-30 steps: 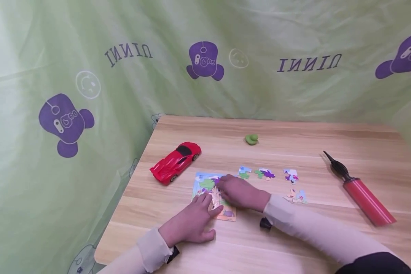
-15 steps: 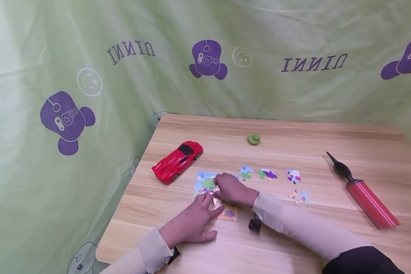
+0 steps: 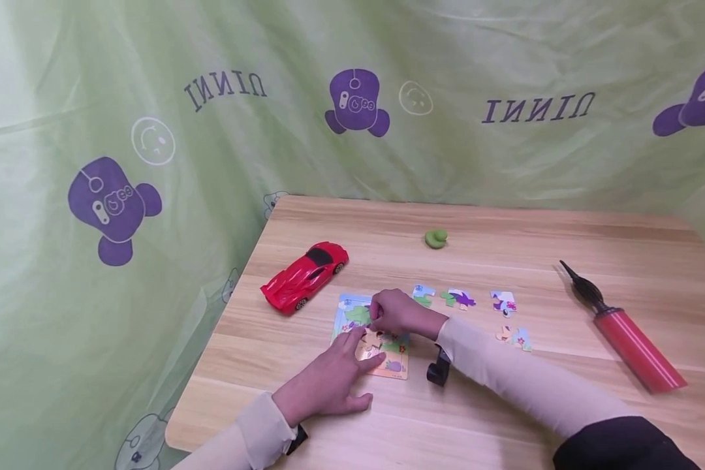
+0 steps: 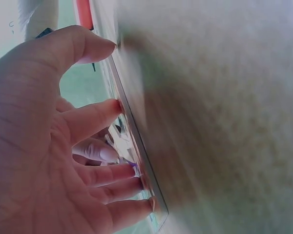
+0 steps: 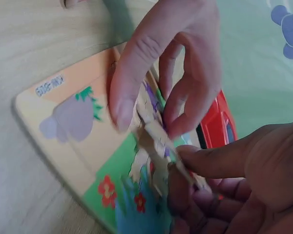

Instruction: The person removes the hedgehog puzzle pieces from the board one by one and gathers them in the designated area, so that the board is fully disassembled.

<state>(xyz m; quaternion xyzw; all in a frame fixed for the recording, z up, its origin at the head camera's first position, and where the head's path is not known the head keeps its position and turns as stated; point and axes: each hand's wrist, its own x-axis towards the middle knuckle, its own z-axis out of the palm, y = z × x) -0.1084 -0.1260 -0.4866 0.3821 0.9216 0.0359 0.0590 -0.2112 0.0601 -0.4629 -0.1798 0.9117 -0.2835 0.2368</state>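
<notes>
A flat jigsaw puzzle board (image 3: pixel 396 367) with a cartoon picture lies on the table, partly hidden under both hands. My left hand (image 3: pixel 328 377) rests on its lower left part, fingers extended. In the left wrist view, the fingertips (image 4: pixel 129 170) touch the board along its edge. Over the board's middle, my right hand (image 3: pixel 405 313) pinches a puzzle piece (image 5: pixel 160 135) between thumb and fingers. The right wrist view shows that piece tilted on edge above the picture, close to the left hand's thumb and fingers.
Loose puzzle pieces (image 3: pixel 459 299) lie right of the board, including a joined-looking pair (image 3: pixel 514 337). A red toy car (image 3: pixel 304 277) is at the left. A green toy duck (image 3: pixel 436 239) stands farther back. On the right lies a red hand pump (image 3: pixel 637 349) with a black nozzle.
The right hand has shifted slightly over the board's middle, its fingers rising and uncovering more of the picture. The left hand stays nearly where it was.
</notes>
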